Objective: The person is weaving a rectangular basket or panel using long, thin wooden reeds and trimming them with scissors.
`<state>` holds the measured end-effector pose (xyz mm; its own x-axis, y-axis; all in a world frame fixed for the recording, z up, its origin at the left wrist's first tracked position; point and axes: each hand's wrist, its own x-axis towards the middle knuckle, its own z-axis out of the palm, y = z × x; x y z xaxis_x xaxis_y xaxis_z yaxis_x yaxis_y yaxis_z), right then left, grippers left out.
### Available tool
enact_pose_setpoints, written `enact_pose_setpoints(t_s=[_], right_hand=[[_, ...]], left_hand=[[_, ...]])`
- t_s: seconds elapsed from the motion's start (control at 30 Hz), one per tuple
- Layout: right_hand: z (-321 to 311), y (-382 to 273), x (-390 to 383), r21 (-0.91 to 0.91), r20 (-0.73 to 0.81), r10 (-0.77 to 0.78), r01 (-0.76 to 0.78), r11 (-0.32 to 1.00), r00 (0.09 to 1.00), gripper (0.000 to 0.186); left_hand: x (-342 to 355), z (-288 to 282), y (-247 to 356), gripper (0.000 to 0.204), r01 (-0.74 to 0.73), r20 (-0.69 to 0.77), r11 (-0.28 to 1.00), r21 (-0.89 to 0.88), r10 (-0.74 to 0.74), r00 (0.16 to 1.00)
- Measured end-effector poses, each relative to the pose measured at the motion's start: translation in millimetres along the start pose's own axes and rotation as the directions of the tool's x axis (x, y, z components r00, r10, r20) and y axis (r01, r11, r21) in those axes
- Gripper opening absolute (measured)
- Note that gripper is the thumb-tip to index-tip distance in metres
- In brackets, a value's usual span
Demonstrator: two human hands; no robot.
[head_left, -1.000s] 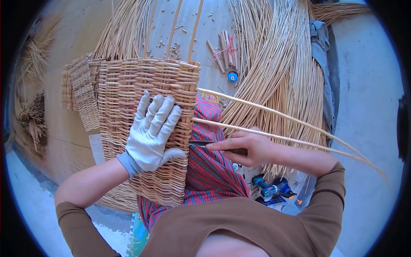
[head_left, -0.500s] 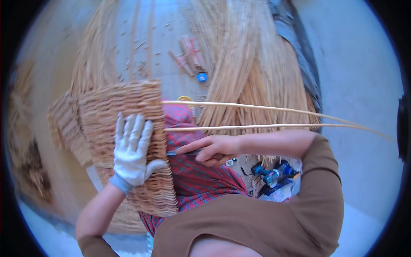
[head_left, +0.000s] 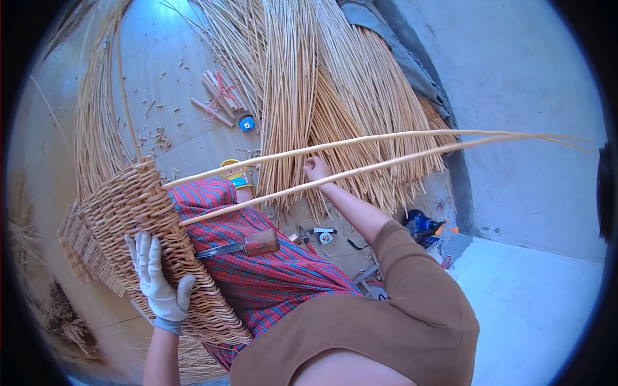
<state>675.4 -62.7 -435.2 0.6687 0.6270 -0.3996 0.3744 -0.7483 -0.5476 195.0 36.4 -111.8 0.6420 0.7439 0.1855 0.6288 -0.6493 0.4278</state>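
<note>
Down on the left, the left hand (head_left: pixel 156 276) wears a white glove. Its fingers are spread out flat against the side of the woven basket (head_left: pixel 145 222), pressing on it and not gripping. The basket leans on the person's lap, next to a red checked cloth (head_left: pixel 257 270). A knife with a wooden handle (head_left: pixel 241 246) lies on that cloth.

Two long thin willow rods (head_left: pixel 360 157) stick out from the basket and stretch far to the right. The right arm reaches up and out, in a brown sleeve. The right hand (head_left: pixel 317 168) is bare, and its fingers are curled around the rods about halfway along.

Behind, a big pile of pale sticks (head_left: pixel 322 77) fans out over the grey floor (head_left: pixel 174 71). Small wood chips, a few short pegs and a little blue thing (head_left: pixel 246 123) lie there too. On the right is a plain grey wall (head_left: pixel 528 96).
</note>
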Motion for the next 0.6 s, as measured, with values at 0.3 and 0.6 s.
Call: enact_pose_setpoints(t_s=[0.3, 0.6], right_hand=[[-31.0, 29.9, 41.7, -0.241, 0.071, -0.151, 0.164, 0.957, 0.986, 0.032], [-190.5, -181.8, -213.0, 0.951, 0.274, -0.689, -0.083, 0.297, 0.671, 0.02]], left_hand=[[18.5, 2.4, 5.7, 0.084, -0.033, -0.1, 0.996, -0.081, 0.025, 0.995], [13.7, -4.6, 8.8, 0.08, -0.057, -0.125, 0.996, -0.065, 0.049, 0.991]])
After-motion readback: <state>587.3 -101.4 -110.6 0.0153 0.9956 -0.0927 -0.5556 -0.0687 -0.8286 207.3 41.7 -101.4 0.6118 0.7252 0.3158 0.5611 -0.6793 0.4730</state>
